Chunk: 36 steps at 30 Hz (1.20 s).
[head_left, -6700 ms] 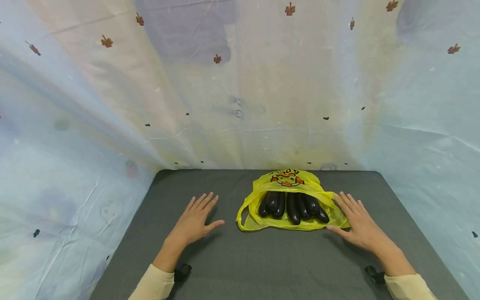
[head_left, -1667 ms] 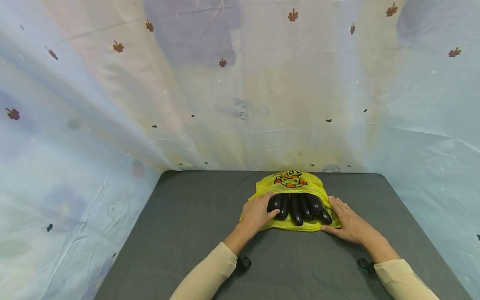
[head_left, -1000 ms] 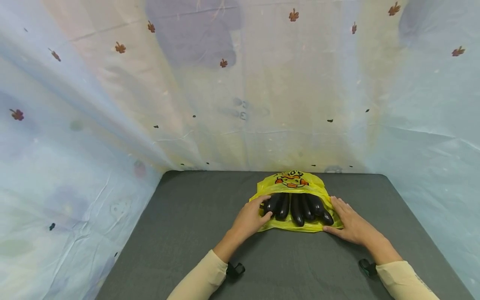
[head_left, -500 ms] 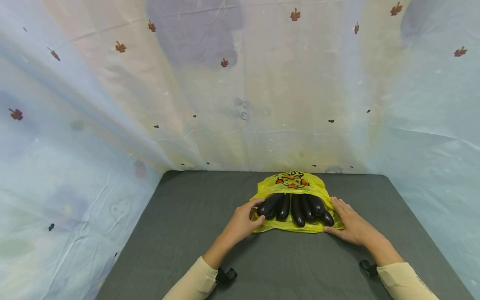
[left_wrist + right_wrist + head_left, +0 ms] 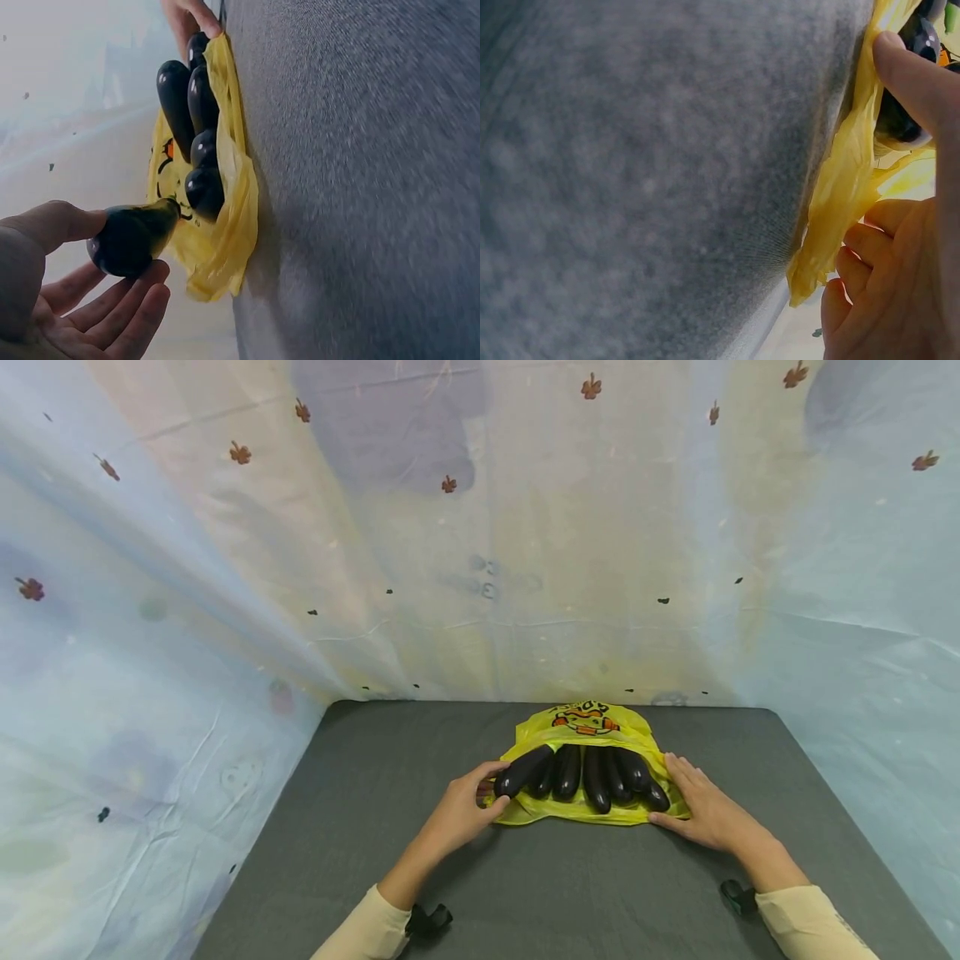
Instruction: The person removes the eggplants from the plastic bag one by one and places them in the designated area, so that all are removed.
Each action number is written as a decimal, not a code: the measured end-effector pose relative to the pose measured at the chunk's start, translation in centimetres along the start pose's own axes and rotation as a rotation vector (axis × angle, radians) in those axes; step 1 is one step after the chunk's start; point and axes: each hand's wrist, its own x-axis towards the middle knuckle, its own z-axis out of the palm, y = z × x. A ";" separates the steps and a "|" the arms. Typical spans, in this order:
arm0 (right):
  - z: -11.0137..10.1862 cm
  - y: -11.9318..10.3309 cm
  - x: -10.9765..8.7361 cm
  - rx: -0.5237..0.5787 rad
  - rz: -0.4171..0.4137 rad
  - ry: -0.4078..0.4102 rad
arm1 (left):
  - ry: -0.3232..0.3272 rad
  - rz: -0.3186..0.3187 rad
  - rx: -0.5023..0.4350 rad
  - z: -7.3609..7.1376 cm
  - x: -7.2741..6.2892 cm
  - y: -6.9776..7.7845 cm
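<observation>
Head view: the left hand grips an eggplant between thumb and fingers, and both have shifted left since half a second ago, baring the eggplant's narrow end at the mouth of the bag. The right hand has stayed at the bag's right side, fingers extended, thumb on its edge. Other eggplants lie in the bag on the bench, their far ends hidden beneath its upper layer; the right wrist view cuts them off.
</observation>
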 end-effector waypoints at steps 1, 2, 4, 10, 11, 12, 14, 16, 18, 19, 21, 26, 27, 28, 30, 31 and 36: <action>0.0 0.0 0.0 0.001 -0.002 -0.001 | 0.003 0.005 0.007 -0.2 -0.2 -0.1; 0.0 0.1 0.0 0.003 -0.003 -0.002 | 0.002 0.006 0.008 -0.4 -0.3 -0.2; 0.0 0.1 0.0 0.007 -0.003 -0.004 | 0.001 0.005 0.011 -0.8 -0.7 -0.4; 0.0 0.3 -0.1 0.022 0.001 -0.006 | -0.003 -0.014 -0.014 -2.1 -2.0 -0.5; 0.0 0.3 -0.1 0.025 0.001 -0.006 | -0.003 -0.018 -0.019 -2.4 -2.2 -0.5; 0.0 0.3 -0.1 0.029 0.000 -0.005 | 0.000 -0.020 -0.021 -2.6 -2.4 -0.5; 0.0 0.3 -0.1 0.032 -0.004 -0.002 | 0.006 -0.028 -0.033 -3.2 -2.7 -0.3; 0.0 0.3 0.0 0.027 -0.012 0.003 | 0.014 -0.039 -0.040 -3.7 -3.0 -0.2; 0.1 0.4 0.0 0.024 -0.017 0.009 | 0.023 -0.049 -0.042 -4.2 -3.2 0.0; 0.1 0.5 0.1 0.023 -0.020 0.012 | 0.030 -0.057 -0.040 -4.5 -3.3 0.0; 0.1 0.5 0.1 0.023 -0.023 0.014 | 0.047 -0.069 -0.025 -4.8 -3.4 0.0; 0.1 0.5 0.1 0.027 -0.022 0.014 | 0.096 -0.096 -0.009 -5.3 -3.3 -0.6; 0.1 0.5 0.1 0.027 -0.021 0.013 | 0.103 -0.101 -0.008 -5.4 -3.3 -0.8; 0.1 0.5 0.1 0.027 -0.019 0.013 | 0.108 -0.103 -0.012 -5.4 -3.3 -0.9; 0.1 0.4 0.1 0.029 -0.018 0.012 | 0.116 -0.100 -0.018 -5.5 -3.2 -1.2; 0.1 0.4 0.1 0.031 -0.018 0.011 | 0.119 -0.098 -0.019 -5.5 -3.2 -1.4; 0.1 0.4 0.0 0.031 -0.019 0.012 | 0.131 -0.085 -0.014 -5.5 -2.8 -2.3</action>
